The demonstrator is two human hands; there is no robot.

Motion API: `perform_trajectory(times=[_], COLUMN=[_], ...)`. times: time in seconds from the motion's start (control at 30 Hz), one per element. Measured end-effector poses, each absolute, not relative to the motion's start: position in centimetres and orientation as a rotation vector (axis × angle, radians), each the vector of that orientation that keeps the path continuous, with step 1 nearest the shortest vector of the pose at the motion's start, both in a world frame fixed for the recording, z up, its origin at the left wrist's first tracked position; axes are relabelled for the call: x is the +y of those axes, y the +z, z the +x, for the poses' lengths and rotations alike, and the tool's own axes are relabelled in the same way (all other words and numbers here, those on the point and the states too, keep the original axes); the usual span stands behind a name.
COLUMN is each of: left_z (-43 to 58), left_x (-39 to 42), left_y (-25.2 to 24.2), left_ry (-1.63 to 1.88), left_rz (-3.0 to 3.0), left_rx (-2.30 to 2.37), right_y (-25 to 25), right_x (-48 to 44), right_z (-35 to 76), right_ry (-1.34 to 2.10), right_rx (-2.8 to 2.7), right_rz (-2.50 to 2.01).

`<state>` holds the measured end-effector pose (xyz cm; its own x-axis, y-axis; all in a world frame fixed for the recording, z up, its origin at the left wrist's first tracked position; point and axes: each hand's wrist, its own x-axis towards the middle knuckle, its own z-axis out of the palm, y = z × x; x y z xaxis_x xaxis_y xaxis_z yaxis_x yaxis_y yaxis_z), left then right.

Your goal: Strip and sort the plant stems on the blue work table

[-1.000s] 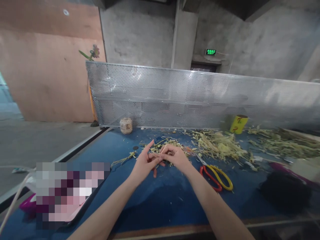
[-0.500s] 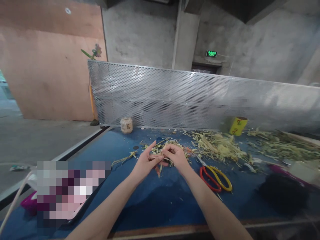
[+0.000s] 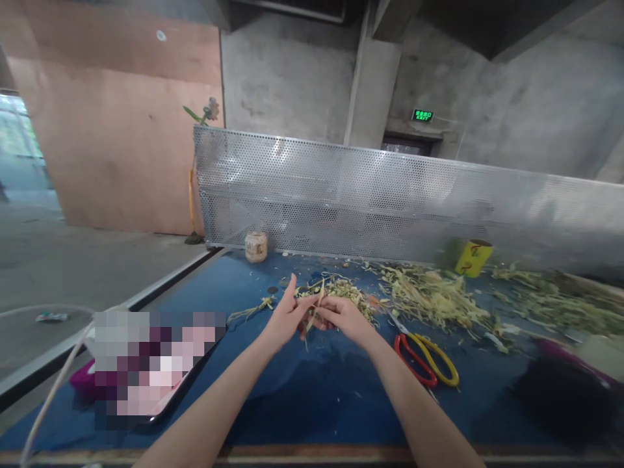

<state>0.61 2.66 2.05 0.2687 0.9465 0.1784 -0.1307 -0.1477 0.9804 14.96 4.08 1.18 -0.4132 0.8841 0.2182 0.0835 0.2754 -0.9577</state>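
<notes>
Both my hands meet over the middle of the blue table [image 3: 292,390], with a thin, pale dried plant strip [image 3: 320,294] between them. My left hand [image 3: 288,318] pinches the strip, its thumb raised. From the other side my right hand [image 3: 345,317] has its fingertips closed on the same strip. Just behind the fingers lies a small heap of dried plant bits [image 3: 344,286]. A few yellowish stalks [image 3: 251,311] rest to the left of my left hand. Scissors [image 3: 424,354] with one red and one yellow handle lie to the right of my right hand.
A larger pile of pale dried leaves [image 3: 433,296] spreads to the right, near a yellow can [image 3: 474,258]. A perforated metal panel [image 3: 312,188] closes the table's back, with a jar [image 3: 256,247] before it. A blurred-out tablet-like device [image 3: 170,370] lies left; a dark bundle [image 3: 565,390] lies right.
The view has shifted slightly, so the scene sits further right and a little lower. My hands have drawn closer together, and the strip now stands up between my fingers.
</notes>
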Motion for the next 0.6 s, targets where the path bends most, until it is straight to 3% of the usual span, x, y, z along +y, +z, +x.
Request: perform_trajectory(times=[0.2, 0.4, 0.6], left_z=[0.33, 0.39, 0.47], left_x=[2.93, 2.94, 2.98], left_y=[1.69, 1.4, 1.16], left_ry=[1.144, 1.205, 1.231], left_rz=[1.542, 1.841, 1.843], left_rx=[0.861, 0.959, 0.97], right_y=[0.85, 0.67, 0.6], right_x=[4.31, 4.04, 4.25], right_z=[15.12, 14.71, 14.69], right_ry=[1.206, 1.578, 1.203], right_rx=[-1.685, -1.457, -1.639], right_rz=[-0.881, -0.926, -0.967])
